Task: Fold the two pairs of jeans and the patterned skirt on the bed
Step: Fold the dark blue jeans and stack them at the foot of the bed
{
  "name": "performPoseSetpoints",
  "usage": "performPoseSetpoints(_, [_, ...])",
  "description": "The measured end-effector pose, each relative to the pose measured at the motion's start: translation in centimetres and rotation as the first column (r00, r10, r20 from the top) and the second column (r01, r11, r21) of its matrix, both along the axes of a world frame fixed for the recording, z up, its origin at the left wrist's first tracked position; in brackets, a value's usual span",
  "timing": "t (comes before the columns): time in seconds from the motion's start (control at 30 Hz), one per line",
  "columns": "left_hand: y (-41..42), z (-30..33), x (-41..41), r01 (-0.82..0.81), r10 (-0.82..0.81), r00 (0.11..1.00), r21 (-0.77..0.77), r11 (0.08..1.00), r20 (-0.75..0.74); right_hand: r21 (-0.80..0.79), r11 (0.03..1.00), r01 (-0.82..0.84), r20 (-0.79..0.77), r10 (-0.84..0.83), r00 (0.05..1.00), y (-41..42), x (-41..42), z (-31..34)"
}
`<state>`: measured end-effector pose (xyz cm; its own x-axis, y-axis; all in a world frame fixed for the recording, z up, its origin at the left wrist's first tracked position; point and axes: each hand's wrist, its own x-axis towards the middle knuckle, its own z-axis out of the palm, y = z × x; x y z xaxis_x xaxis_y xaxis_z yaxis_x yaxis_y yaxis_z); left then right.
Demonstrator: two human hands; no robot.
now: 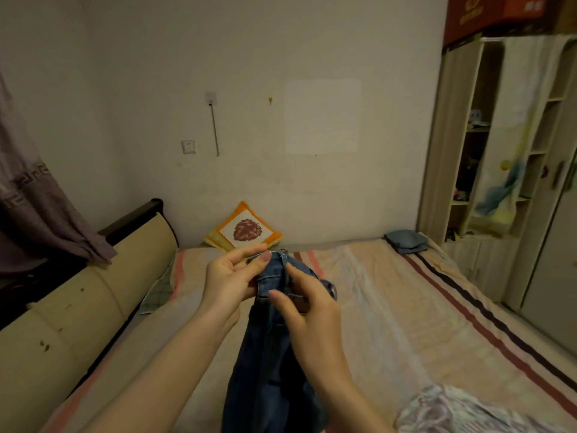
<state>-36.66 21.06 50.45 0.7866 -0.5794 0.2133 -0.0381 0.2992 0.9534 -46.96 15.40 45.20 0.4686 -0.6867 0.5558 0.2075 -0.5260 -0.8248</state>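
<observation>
A pair of dark blue jeans [268, 354] is held up off the bed [390, 307] by its waistband, the legs hanging down toward the near edge of the view — lifted this way, the denim falls straight under its own weight, which likely makes it easier to line up the seams before folding. The left hand [232, 278] pinches the top of the waistband between thumb and fingers at its left side. The right hand [307, 310] lies against the front of the jeans just below the waistband, fingers loosely spread; whether it actually grasps cloth or only steadies it, I cannot tell.

The patterned skirt [462, 410] lies crumpled on the bed at the near right, apparently not yet folded. At the far right corner of the bed, close to the wardrobe [487, 135], sits a small bundle of blue-grey cloth [406, 240] — possibly the other jeans, though it is too small to say. An orange-bordered cushion [243, 231] leans against the far wall, out of the working space.

The task looks to be at an early stage, with this pair being arranged for its first fold.
</observation>
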Motion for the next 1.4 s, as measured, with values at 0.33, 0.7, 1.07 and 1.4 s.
performPoseSetpoints(0.33, [1.6, 0.0, -0.6, 0.188, -0.212, 0.97, 0.184, 0.965, 0.117, 0.081, 0.995, 0.052, 0.064, -0.057, 0.996, 1.0, 1.0, -0.7])
performPoseSetpoints(0.7, [3.3, -0.6, 1.1, 0.153, -0.185, 0.945, 0.134, 0.979, 0.271, 0.023, 0.998, -0.056, 0.128, 0.053, 0.99, -3.6, 0.1, 1.8])
performPoseSetpoints(1.07, [0.2, -6.8, 5.4, 0.18, -0.21, 0.97, 0.218, 0.959, 0.125, 0.117, 0.915, -0.385, 0.154, 0.367, 0.918, -7.8, -5.1, 7.6])
performPoseSetpoints(1.4, [-5.8, -10.3, 2.7, 0.348, -0.309, 0.932, 0.236, 0.907, -0.188, 0.188, 0.873, -0.451, 0.197, 0.416, 0.888, -10.7, -8.8, 10.2])
